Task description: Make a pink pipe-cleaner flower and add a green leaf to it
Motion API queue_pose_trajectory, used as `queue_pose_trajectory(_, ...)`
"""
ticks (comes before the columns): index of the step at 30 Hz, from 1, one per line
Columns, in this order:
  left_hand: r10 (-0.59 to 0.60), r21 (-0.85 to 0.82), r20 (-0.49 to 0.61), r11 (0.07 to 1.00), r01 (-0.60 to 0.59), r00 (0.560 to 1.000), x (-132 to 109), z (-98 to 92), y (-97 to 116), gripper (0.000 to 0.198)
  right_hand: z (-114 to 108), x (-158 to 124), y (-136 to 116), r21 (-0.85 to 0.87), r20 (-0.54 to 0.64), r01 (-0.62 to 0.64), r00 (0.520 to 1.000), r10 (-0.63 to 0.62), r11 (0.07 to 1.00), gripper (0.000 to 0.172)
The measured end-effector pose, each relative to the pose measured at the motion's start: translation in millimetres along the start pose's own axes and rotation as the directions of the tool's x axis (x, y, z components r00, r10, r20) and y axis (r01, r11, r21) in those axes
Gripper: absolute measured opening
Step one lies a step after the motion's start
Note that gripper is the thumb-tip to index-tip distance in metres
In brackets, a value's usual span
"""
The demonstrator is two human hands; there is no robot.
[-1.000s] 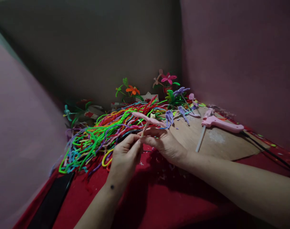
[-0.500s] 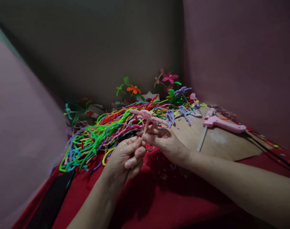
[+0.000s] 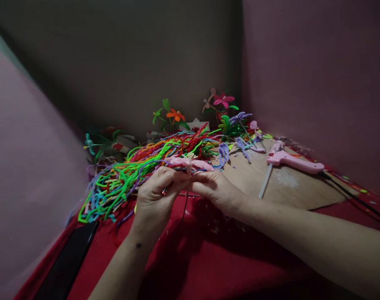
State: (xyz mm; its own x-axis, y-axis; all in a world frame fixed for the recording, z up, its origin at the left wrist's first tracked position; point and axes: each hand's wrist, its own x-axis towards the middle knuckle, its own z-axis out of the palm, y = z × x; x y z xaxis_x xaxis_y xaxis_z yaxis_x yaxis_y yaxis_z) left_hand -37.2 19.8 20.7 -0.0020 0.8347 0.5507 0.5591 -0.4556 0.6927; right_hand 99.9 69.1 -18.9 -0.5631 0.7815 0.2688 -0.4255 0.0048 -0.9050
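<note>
A pale pink pipe-cleaner flower [image 3: 190, 161] sits just above my two hands, its petals spread sideways. My left hand [image 3: 154, 198] is closed, fingertips pinching the flower's base. My right hand [image 3: 216, 189] is also closed, thumb and fingers pinched on the same base from the right side. A thin dark stem [image 3: 185, 204] hangs down from between the fingertips. Behind the hands lies a big heap of coloured pipe cleaners [image 3: 130, 175].
A pink glue gun [image 3: 294, 161] with a black cord lies on a wooden board [image 3: 286, 185] at right. Finished pipe-cleaner flowers [image 3: 222, 102] stand by the back wall. A black flat object [image 3: 71, 262] lies at lower left on the red cloth [image 3: 208, 258].
Both hands closed in under the flower head; the flower dropped lower, so less stem shows above the fingers. The left hand turned and rose to meet the right.
</note>
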Motion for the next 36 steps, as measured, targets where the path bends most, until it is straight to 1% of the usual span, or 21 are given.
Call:
queue_pose_trajectory(1,-0.021,0.005,0.017,1.000,0.021,1.000,0.8,-0.7,0.5,0.005,0.8,-0.3,-0.2,0.027,0.001,-0.010,1.000,0.010,1.000,0.015)
queue_pose_trajectory(3,-0.142,-0.038,0.042,0.989,0.144,0.989,2.8,-1.3,1.0,0.004,1.7,-0.6,-1.6,0.067,-0.029,-0.032,0.999,0.034,0.997,0.010)
queue_pose_trajectory(5,-0.264,-0.093,0.097,0.958,0.273,0.960,4.3,0.0,-0.2,0.008,1.7,-0.4,-3.5,0.101,-0.090,-0.052,0.994,0.062,0.994,0.005)
queue_pose_trajectory(6,-0.296,-0.105,0.131,0.945,0.310,0.946,4.3,1.8,-1.5,0.013,1.5,-0.2,-4.2,0.119,-0.122,-0.062,0.990,0.076,0.991,0.005)
queue_pose_trajectory(8,-0.286,-0.081,0.154,0.950,0.301,0.946,2.2,7.6,-5.2,0.022,0.8,0.3,-4.7,0.160,-0.167,-0.072,0.981,0.099,0.984,0.006)
queue_pose_trajectory(10,-0.225,0.040,0.099,0.974,0.222,0.969,-2.4,15.1,-9.3,0.022,0.2,0.7,-3.7,0.180,-0.175,-0.080,0.978,0.112,0.980,0.007)
queue_pose_trajectory(12,-0.089,0.256,0.026,0.963,0.080,0.996,-7.7,21.8,-13.1,0.016,-0.1,1.1,-1.8,0.179,-0.170,-0.054,0.982,0.085,0.982,0.007)
queue_pose_trajectory(14,0.098,0.467,0.010,0.879,-0.091,0.995,-11.9,25.2,-16.1,0.007,-0.1,1.9,-0.1,0.161,-0.166,0.029,0.986,-0.002,0.987,0.005)
queue_pose_trajectory(15,0.190,0.535,0.023,0.827,-0.173,0.982,-13.2,25.4,-17.3,0.005,0.1,2.3,0.3,0.146,-0.159,0.075,0.986,-0.051,0.986,0.011)
queue_pose_trajectory(17,0.320,0.597,0.062,0.747,-0.292,0.945,-14.2,23.6,-18.9,0.009,0.7,2.8,0.0,0.098,-0.139,0.130,0.984,-0.116,0.987,0.024)
queue_pose_trajectory(19,0.366,0.594,0.074,0.731,-0.335,0.928,-13.6,20.2,-19.1,0.013,1.7,2.6,-1.0,0.059,-0.115,0.141,0.984,-0.133,0.988,0.031)
queue_pose_trajectory(20,0.360,0.579,0.073,0.744,-0.334,0.930,-13.0,18.3,-18.8,0.014,2.2,2.3,-1.6,0.048,-0.100,0.140,0.986,-0.135,0.989,0.032)
queue_pose_trajectory(22,0.308,0.528,0.056,0.798,-0.290,0.950,-11.6,15.0,-17.4,0.016,2.7,1.6,-2.3,0.035,-0.082,0.143,0.987,-0.140,0.989,0.032)
queue_pose_trajectory(23,0.269,0.497,0.040,0.830,-0.253,0.962,-10.9,13.6,-16.4,0.016,2.6,1.3,-2.5,0.021,-0.076,0.139,0.988,-0.137,0.990,0.029)
queue_pose_trajectory(25,0.169,0.418,-0.006,0.896,-0.151,0.986,-9.4,11.5,-14.0,0.014,1.4,1.2,-2.8,-0.067,-0.074,0.118,0.990,-0.122,0.991,0.015)
queue_pose_trajectory(26,0.098,0.366,-0.026,0.927,-0.082,0.995,-8.6,10.7,-12.5,0.012,0.4,1.5,-2.9,-0.129,-0.075,0.108,0.990,-0.118,0.986,0.010)
queue_pose_trajectory(28,-0.097,0.221,-0.027,0.970,0.100,0.995,-6.6,9.6,-9.2,0.011,-1.9,2.3,-2.6,-0.216,-0.059,0.100,0.992,-0.115,0.971,0.014)
queue_pose_trajectory(30,-0.305,0.034,0.041,0.952,0.304,0.952,-4.0,8.8,-5.8,0.013,-3.5,3.2,-1.4,-0.197,-0.043,0.118,0.991,-0.129,0.973,0.015)
queue_pose_trajectory(32,-0.433,-0.151,0.138,0.880,0.451,0.891,-1.5,8.1,-2.9,0.016,-3.7,3.7,0.4,-0.089,-0.053,0.111,0.992,-0.116,0.990,0.012)
queue_pose_trajectory(33,-0.462,-0.234,0.177,0.838,0.493,0.869,-0.4,7.8,-1.9,0.017,-3.2,3.8,1.2,-0.029,-0.069,0.093,0.993,-0.095,0.995,0.011)
queue_pose_trajectory(36,-0.499,-0.417,0.252,0.717,0.559,0.829,1.7,6.7,-0.7,0.016,-1.3,3.6,2.5,0.104,-0.090,0.040,0.995,-0.031,0.994,0.012)
